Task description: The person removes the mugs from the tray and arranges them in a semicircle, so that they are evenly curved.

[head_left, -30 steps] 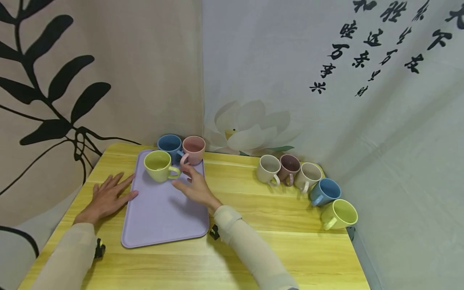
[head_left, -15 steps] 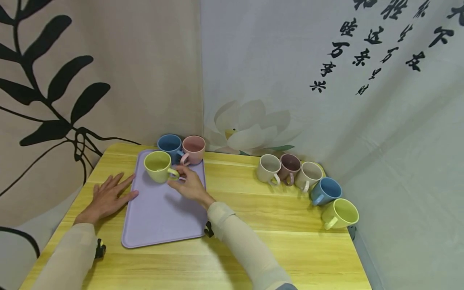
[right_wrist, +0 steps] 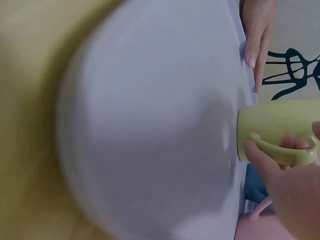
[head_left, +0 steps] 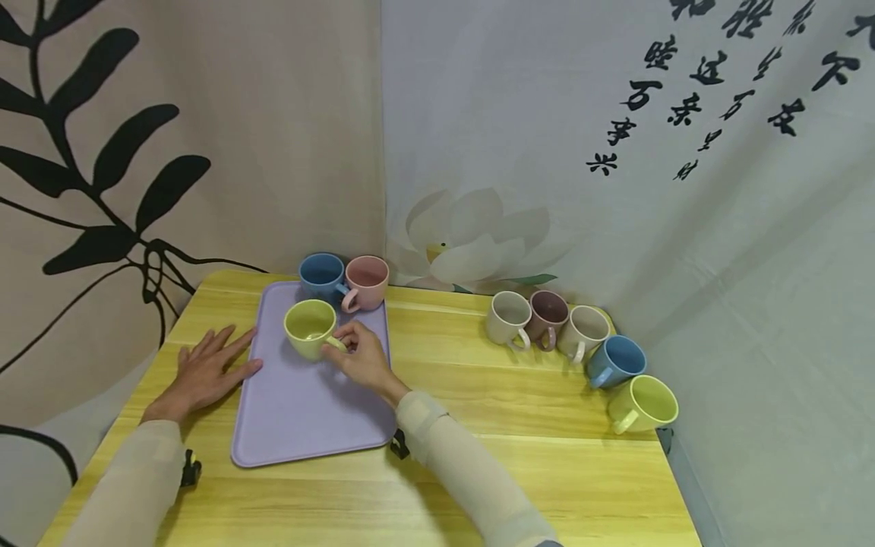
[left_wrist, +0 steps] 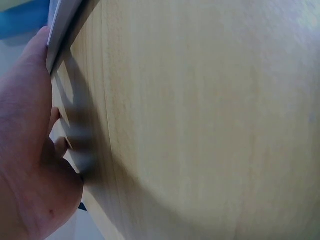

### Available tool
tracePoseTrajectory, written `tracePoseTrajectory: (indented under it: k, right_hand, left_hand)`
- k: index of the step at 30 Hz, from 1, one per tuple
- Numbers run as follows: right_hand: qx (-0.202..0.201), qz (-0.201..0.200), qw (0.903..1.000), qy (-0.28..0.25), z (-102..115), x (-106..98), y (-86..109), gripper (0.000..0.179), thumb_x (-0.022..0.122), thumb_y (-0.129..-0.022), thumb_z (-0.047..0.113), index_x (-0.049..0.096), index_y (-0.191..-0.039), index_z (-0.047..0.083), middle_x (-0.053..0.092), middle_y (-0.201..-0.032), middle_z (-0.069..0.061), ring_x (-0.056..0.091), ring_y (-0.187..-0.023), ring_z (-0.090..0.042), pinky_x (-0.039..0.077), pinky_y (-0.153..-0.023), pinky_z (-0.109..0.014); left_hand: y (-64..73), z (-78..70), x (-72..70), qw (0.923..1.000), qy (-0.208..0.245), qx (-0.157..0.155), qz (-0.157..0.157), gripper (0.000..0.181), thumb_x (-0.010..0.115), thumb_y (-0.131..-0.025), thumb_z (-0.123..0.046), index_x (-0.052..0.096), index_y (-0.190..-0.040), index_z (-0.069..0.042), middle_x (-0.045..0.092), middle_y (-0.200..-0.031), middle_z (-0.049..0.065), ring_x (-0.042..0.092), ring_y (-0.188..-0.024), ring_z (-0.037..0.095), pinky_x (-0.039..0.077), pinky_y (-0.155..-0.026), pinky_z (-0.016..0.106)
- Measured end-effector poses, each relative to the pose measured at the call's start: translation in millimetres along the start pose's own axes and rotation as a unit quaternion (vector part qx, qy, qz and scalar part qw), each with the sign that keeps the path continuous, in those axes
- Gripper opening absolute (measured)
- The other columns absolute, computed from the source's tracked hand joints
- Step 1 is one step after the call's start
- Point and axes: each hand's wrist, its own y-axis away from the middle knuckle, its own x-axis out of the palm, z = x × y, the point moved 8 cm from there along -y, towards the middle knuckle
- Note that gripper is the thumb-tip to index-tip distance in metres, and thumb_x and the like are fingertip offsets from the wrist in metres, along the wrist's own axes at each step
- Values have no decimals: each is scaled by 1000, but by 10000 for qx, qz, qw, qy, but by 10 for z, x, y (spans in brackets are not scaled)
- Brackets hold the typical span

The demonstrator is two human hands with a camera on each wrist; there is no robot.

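Note:
My right hand (head_left: pixel 365 357) pinches the handle of a yellow-green mug (head_left: pixel 307 327) over the upper part of a lilac tray (head_left: pixel 307 418). In the right wrist view the thumb and fingers close around that mug's handle (right_wrist: pixel 285 152). Whether the mug's base touches the tray is hard to tell. My left hand (head_left: pixel 205 374) lies with spread, straight fingers on the table, its fingertips touching the tray's left edge. Behind the held mug, a blue mug (head_left: pixel 321 275) and a pink mug (head_left: pixel 369 279) stand side by side at the tray's far end.
On the table's right side several mugs stand in a curved row: a white mug (head_left: pixel 509 319), a dark mauve mug (head_left: pixel 548 315), a cream mug (head_left: pixel 584 333), a blue mug (head_left: pixel 618 361) and a yellow-green mug (head_left: pixel 642 403). A printed curtain (head_left: pixel 478 152) hangs behind the wooden table (head_left: pixel 478 456).
The right hand has taken the yellow-green mug by its handle and shifted it slightly toward me and to the right. The left hand keeps its place.

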Motion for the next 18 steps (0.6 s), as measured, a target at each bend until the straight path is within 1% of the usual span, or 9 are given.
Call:
tracePoseTrajectory:
  k: [4, 7, 9, 15, 18]
  right_hand:
    - [44, -53, 9997, -226, -34, -65, 71, 25, 85, -99, 12, 70, -113, -2, 75, -84, -13, 58, -71, 3, 48, -69, -13]
    - [89, -6, 9988, -486, -64, -104, 126, 24, 84, -99, 9, 68, -111, -4, 74, -82, -10, 59, -67, 3, 49, -65, -13]
    - [117, 13, 9984, -560, -74, -140, 168, 23, 84, -100, 8, 68, -111, -5, 75, -83, -11, 61, -68, 3, 51, -65, -14]
    - [224, -29, 9974, -689, -75, -298, 301, 22, 85, -98, 8, 71, -108, -5, 80, -95, -20, 67, -74, 0, 55, -66, -15]
    - [288, 7, 9964, -803, -87, -383, 374, 20, 86, -98, 7, 71, -107, -4, 81, -95, -20, 69, -75, -2, 57, -66, -15]
  left_hand:
    - [-5, 3, 1, 10000, -2, -37, 25, 87, 53, -113, -67, 21, -182, -25, 12, -185, 37, 1, -169, 70, -2, -122, 97]
    - [-3, 0, 0, 10000, 27, -60, 49, 87, 53, -113, -68, 21, -182, -25, 11, -185, 37, 0, -169, 70, -3, -123, 97]
    - [-1, -3, -2, 10000, 59, -58, 52, 87, 53, -113, -67, 22, -182, -24, 11, -185, 37, -1, -169, 69, -4, -123, 97]
    - [2, -12, 1, 9999, 94, -54, 43, 87, 54, -113, -66, 22, -182, -23, 11, -185, 37, -1, -169, 69, -4, -122, 97]
    - [-5, -10, 6, 9999, 71, -61, 51, 88, 53, -113, -67, 22, -182, -23, 10, -185, 37, -2, -170, 69, -4, -123, 97]
